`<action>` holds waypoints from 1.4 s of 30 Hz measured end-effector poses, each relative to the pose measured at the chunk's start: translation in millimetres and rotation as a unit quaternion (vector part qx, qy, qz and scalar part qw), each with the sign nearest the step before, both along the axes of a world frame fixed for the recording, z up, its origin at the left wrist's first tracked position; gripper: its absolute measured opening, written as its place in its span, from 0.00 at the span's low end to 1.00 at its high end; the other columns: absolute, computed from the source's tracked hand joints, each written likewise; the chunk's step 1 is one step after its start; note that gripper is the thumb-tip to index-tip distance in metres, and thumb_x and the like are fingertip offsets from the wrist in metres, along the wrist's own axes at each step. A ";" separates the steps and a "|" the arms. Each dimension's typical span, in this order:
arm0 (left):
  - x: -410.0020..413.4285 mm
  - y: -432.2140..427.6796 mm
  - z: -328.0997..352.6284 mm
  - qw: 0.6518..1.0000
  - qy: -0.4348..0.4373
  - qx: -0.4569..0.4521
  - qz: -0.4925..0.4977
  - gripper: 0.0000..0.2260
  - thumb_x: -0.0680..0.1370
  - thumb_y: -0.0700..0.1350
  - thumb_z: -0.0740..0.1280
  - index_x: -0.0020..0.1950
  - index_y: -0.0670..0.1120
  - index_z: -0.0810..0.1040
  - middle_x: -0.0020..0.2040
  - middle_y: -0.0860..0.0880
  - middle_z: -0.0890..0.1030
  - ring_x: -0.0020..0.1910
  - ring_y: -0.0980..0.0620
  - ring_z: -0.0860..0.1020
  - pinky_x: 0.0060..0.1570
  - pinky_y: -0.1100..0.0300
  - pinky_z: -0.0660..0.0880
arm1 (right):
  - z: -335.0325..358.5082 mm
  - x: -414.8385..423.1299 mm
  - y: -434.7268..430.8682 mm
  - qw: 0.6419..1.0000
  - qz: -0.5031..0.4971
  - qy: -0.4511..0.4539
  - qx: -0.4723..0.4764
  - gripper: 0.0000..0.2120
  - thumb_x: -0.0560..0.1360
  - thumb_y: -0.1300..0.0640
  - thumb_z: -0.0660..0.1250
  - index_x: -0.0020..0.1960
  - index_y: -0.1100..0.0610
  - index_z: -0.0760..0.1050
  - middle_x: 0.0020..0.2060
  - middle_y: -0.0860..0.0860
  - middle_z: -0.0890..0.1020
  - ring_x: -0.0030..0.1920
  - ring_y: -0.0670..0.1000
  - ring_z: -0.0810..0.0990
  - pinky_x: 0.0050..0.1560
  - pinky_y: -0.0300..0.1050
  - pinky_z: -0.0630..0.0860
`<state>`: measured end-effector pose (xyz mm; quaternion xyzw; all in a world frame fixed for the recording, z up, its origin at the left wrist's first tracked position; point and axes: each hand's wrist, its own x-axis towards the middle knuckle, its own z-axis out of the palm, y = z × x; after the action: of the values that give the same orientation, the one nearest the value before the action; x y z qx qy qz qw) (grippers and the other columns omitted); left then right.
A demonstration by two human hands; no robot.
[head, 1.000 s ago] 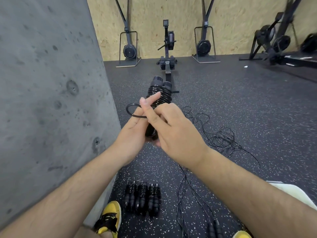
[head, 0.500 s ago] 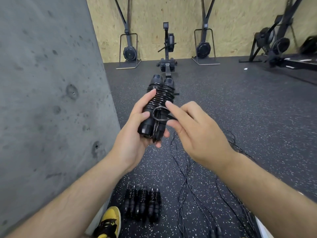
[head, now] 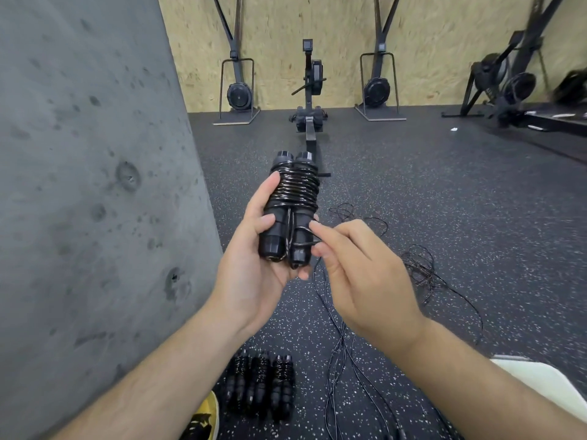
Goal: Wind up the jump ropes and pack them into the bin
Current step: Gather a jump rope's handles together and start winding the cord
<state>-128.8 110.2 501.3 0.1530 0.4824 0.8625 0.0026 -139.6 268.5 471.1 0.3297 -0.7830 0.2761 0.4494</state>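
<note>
Black wound jump rope [head: 292, 198]: cradled in left hand [head: 254, 274], thumb curled against its handles.
Right hand [head: 365, 277]: fingertips pinching the cable's loose end loop beside the handles.
Bin [head: 546, 379]: white corner only, cut off at right.

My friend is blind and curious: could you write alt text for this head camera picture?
A person's left hand holds a wound jump rope while the right hand pinches its loose end. On the speckled gym floor below lie three wound ropes and unwound ropes.
</note>
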 end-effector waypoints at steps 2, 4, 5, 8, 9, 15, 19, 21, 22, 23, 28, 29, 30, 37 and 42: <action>-4.4 1.9 -2.8 1.000 -0.005 0.001 0.002 0.22 0.82 0.45 0.54 0.71 0.63 0.74 0.67 0.32 0.76 0.42 0.44 0.76 0.32 0.55 0.68 | -3.7 -0.6 -4.9 0.998 0.007 -0.039 -0.048 0.15 0.83 0.58 0.60 0.64 0.62 0.78 0.48 0.53 0.79 0.45 0.52 0.79 0.44 0.47 0.78; -9.8 3.0 -5.0 1.000 -0.013 0.000 0.004 0.22 0.83 0.45 0.53 0.72 0.63 0.73 0.64 0.32 0.78 0.42 0.43 0.77 0.31 0.55 0.68 | -5.9 -1.7 -8.7 0.994 0.004 -0.074 -0.083 0.14 0.83 0.57 0.60 0.64 0.61 0.78 0.48 0.51 0.78 0.45 0.50 0.78 0.44 0.44 0.77; -12.8 3.5 -6.0 1.000 -0.018 -0.002 0.007 0.22 0.83 0.45 0.53 0.72 0.63 0.73 0.63 0.33 0.79 0.42 0.43 0.77 0.31 0.55 0.68 | -6.9 -3.1 -10.2 0.992 0.002 -0.088 -0.096 0.14 0.83 0.57 0.59 0.63 0.60 0.78 0.48 0.50 0.77 0.45 0.48 0.78 0.44 0.42 0.76; -23.2 4.1 -9.1 0.999 -0.027 -0.011 0.016 0.22 0.84 0.44 0.52 0.72 0.63 0.73 0.60 0.34 0.80 0.42 0.43 0.76 0.31 0.55 0.69 | -10.1 -11.0 -11.9 0.988 0.003 -0.112 -0.106 0.14 0.82 0.57 0.60 0.63 0.59 0.79 0.47 0.48 0.77 0.44 0.46 0.77 0.43 0.38 0.74; -26.8 3.8 -10.0 0.999 -0.030 -0.014 0.021 0.22 0.84 0.44 0.52 0.72 0.63 0.73 0.60 0.34 0.80 0.42 0.43 0.75 0.31 0.55 0.70 | -10.9 -14.6 -11.2 0.989 0.002 -0.112 -0.092 0.13 0.82 0.58 0.61 0.63 0.60 0.79 0.48 0.49 0.77 0.45 0.47 0.77 0.43 0.40 0.75; -39.6 -3.0 -13.6 0.997 -0.044 -0.036 0.048 0.22 0.85 0.44 0.51 0.72 0.64 0.72 0.59 0.37 0.81 0.41 0.45 0.77 0.31 0.54 0.73 | -7.8 -38.0 -4.6 0.998 -0.016 -0.046 0.036 0.14 0.82 0.56 0.63 0.63 0.61 0.79 0.48 0.53 0.78 0.41 0.50 0.78 0.36 0.44 0.77; -39.7 -10.5 -17.4 0.994 -0.053 -0.064 0.068 0.23 0.85 0.43 0.51 0.70 0.65 0.73 0.58 0.40 0.82 0.45 0.45 0.77 0.35 0.54 0.72 | -3.7 -43.4 -8.9 0.994 -0.036 0.016 0.103 0.13 0.81 0.54 0.64 0.58 0.60 0.82 0.44 0.52 0.79 0.37 0.51 0.78 0.31 0.43 0.72; -38.0 -11.8 -19.9 0.994 -0.061 -0.067 0.067 0.23 0.85 0.43 0.50 0.70 0.66 0.73 0.59 0.43 0.83 0.51 0.43 0.76 0.43 0.49 0.71 | -3.6 -40.3 -11.7 0.994 -0.039 0.020 0.097 0.12 0.80 0.54 0.65 0.54 0.60 0.83 0.41 0.51 0.79 0.37 0.51 0.77 0.32 0.42 0.72; -36.6 -11.6 -21.2 0.994 -0.064 -0.066 0.066 0.23 0.85 0.43 0.50 0.70 0.66 0.74 0.60 0.44 0.83 0.54 0.43 0.75 0.48 0.45 0.69 | -4.3 -37.7 -13.3 0.995 -0.039 0.014 0.088 0.11 0.80 0.55 0.65 0.52 0.61 0.83 0.41 0.52 0.79 0.37 0.51 0.77 0.31 0.43 0.73; -35.3 -11.4 -22.6 0.993 -0.066 -0.066 0.066 0.23 0.85 0.42 0.50 0.70 0.65 0.74 0.60 0.44 0.83 0.56 0.42 0.74 0.51 0.42 0.67 | -5.5 -34.6 -15.1 0.996 -0.040 0.001 0.075 0.11 0.80 0.55 0.65 0.51 0.61 0.82 0.41 0.52 0.79 0.38 0.52 0.77 0.32 0.44 0.74; -27.7 -5.3 -24.9 0.993 -0.059 -0.074 0.069 0.23 0.84 0.42 0.51 0.71 0.64 0.73 0.63 0.42 0.82 0.56 0.42 0.74 0.52 0.43 0.65 | -7.1 -19.2 -21.7 0.994 -0.017 -0.110 -0.022 0.09 0.79 0.57 0.64 0.43 0.60 0.78 0.39 0.51 0.76 0.37 0.52 0.74 0.37 0.47 0.74; -26.9 -4.4 -24.7 0.993 -0.057 -0.076 0.069 0.23 0.84 0.42 0.51 0.71 0.64 0.73 0.64 0.41 0.81 0.56 0.42 0.75 0.52 0.43 0.65 | -6.3 -17.8 -21.3 0.992 -0.010 -0.125 -0.028 0.09 0.79 0.57 0.64 0.43 0.60 0.77 0.39 0.51 0.75 0.37 0.51 0.73 0.38 0.46 0.73; -25.9 -3.9 -24.5 0.993 -0.054 -0.076 0.069 0.23 0.84 0.42 0.51 0.71 0.64 0.73 0.64 0.40 0.81 0.55 0.42 0.76 0.52 0.43 0.66 | -5.5 -17.0 -20.3 0.990 0.001 -0.137 -0.030 0.08 0.79 0.58 0.64 0.43 0.60 0.77 0.40 0.50 0.75 0.37 0.50 0.71 0.39 0.43 0.72; -24.3 -6.6 -25.7 0.994 -0.047 -0.076 0.067 0.22 0.85 0.44 0.51 0.71 0.66 0.72 0.63 0.38 0.81 0.51 0.41 0.74 0.41 0.51 0.68 | -3.4 -21.0 -10.1 0.979 0.106 -0.173 -0.021 0.02 0.77 0.66 0.68 0.47 0.64 0.78 0.44 0.50 0.76 0.42 0.37 0.69 0.47 0.27 0.65; -28.5 -7.5 -26.3 0.994 -0.048 -0.078 0.056 0.22 0.85 0.44 0.50 0.71 0.66 0.72 0.63 0.39 0.81 0.47 0.42 0.74 0.36 0.54 0.70 | -1.9 -26.3 -5.3 0.960 0.138 -0.241 -0.041 0.05 0.77 0.65 0.69 0.51 0.60 0.80 0.46 0.47 0.76 0.39 0.47 0.74 0.41 0.29 0.68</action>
<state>-157.3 102.6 474.9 0.0838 0.5550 0.8275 -0.0111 -165.9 263.2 469.2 0.3392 -0.8029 0.4390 0.2180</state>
